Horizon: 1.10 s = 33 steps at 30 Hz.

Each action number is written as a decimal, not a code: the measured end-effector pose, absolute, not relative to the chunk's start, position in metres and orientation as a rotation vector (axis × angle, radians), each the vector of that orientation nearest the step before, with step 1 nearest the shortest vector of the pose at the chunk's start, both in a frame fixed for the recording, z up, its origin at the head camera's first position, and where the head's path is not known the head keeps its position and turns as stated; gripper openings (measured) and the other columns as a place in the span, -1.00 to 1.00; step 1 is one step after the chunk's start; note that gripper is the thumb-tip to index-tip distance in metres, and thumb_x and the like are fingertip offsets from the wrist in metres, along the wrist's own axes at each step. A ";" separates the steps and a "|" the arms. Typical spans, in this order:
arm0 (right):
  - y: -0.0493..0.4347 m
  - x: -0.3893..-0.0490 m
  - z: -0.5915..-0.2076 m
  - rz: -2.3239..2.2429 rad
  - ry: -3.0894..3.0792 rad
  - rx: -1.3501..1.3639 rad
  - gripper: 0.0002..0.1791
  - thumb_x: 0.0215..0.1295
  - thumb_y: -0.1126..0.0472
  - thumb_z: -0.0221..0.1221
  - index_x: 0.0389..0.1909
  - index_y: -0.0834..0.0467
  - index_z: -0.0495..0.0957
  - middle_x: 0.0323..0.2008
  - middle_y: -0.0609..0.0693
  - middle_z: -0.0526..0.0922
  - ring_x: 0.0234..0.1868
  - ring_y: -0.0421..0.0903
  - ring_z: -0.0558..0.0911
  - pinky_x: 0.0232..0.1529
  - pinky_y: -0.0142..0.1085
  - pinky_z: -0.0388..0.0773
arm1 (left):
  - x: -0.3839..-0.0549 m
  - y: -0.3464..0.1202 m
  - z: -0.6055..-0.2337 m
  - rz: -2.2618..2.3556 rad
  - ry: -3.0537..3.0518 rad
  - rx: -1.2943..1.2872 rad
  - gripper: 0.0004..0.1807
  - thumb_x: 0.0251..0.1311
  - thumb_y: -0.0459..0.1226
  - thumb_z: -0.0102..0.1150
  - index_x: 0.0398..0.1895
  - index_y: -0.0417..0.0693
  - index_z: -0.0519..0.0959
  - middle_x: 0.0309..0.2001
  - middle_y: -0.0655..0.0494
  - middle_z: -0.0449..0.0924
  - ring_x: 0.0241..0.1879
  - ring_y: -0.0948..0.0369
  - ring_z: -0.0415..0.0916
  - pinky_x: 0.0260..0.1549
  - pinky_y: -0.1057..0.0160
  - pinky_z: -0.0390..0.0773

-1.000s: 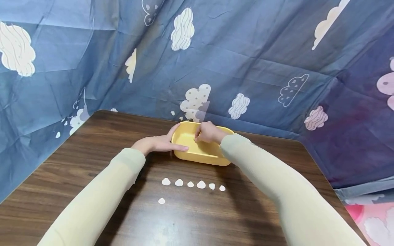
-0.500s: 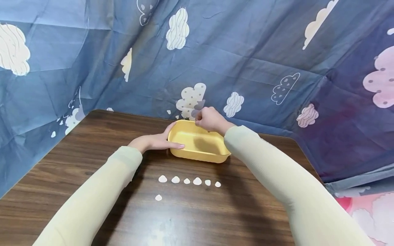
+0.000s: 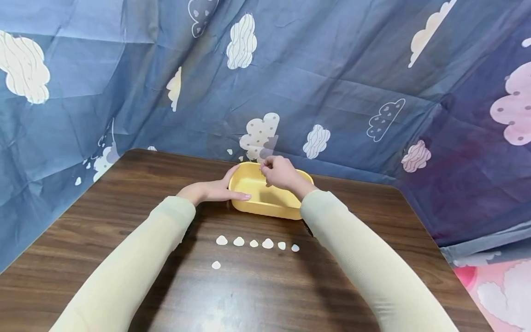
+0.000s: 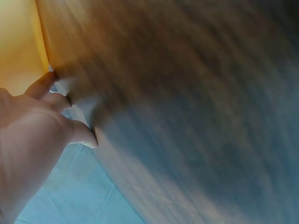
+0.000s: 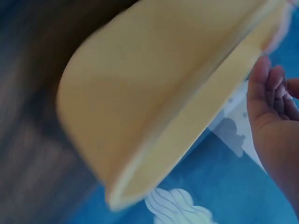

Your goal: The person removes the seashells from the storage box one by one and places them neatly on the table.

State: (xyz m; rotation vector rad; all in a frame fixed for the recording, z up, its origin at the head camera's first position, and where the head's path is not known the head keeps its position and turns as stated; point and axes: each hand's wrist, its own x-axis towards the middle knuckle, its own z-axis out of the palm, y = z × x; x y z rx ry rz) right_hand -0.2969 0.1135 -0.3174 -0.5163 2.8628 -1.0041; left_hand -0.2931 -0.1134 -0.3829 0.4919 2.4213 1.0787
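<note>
A yellow oblong basin (image 3: pixel 269 210) stands at the back of the wooden table. My left hand (image 3: pixel 217 189) grips its left end, the thumb lying over the near rim. In the left wrist view this hand (image 4: pixel 32 126) has its fingertips beside the tabletop edge, with the basin's yellow wall behind. My right hand (image 3: pixel 282 171) hovers over the basin's opening, fingers curled and thumb against them. The right wrist view shows the curled fingers (image 5: pixel 261 88) beyond the basin's rim; no object shows between them.
Several small white shell-shaped pieces (image 3: pixel 267 243) lie in a row in front of the basin. One more white piece (image 3: pixel 216 265) lies nearer, at the row's left. Blue cloud-printed cloth (image 3: pixel 199 115) hangs behind the table (image 3: pixel 145 180).
My right hand has risen from inside the basin, then come down a little over its opening. My left hand keeps its grip on the left end. The white pieces have not moved.
</note>
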 end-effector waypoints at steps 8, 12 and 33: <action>0.114 -0.273 -0.313 -1.738 2.362 -0.334 -0.72 0.35 0.35 0.18 0.02 0.37 0.57 -0.13 0.27 0.58 -0.40 -0.14 0.64 -0.14 -0.21 0.69 | -0.293 -0.110 -0.383 1.052 2.436 0.506 0.33 -0.06 0.41 0.24 0.50 0.47 -0.54 0.55 -0.05 -0.23 0.47 0.05 0.01 0.43 -0.06 0.10; 0.106 -0.249 -0.310 -1.750 2.321 -0.371 -0.69 0.31 0.38 0.21 0.05 0.36 0.56 -0.16 0.27 0.63 -0.36 -0.11 0.71 -0.13 -0.21 0.69 | -0.293 -0.110 -0.382 1.058 2.442 0.510 0.33 -0.06 0.40 0.25 0.50 0.46 -0.54 0.55 -0.04 -0.24 0.45 0.03 0.04 0.42 -0.06 0.11; 0.098 -0.144 -0.324 -1.185 2.561 -0.563 -0.81 0.18 0.10 0.38 -0.17 -0.08 0.74 -0.57 -0.12 0.63 -0.54 -0.23 0.47 -0.47 -0.36 0.39 | -0.294 -0.113 -0.385 1.089 2.450 0.538 0.35 -0.06 0.38 0.28 0.51 0.42 -0.54 0.50 -0.08 -0.12 0.29 0.02 0.29 0.36 -0.03 0.20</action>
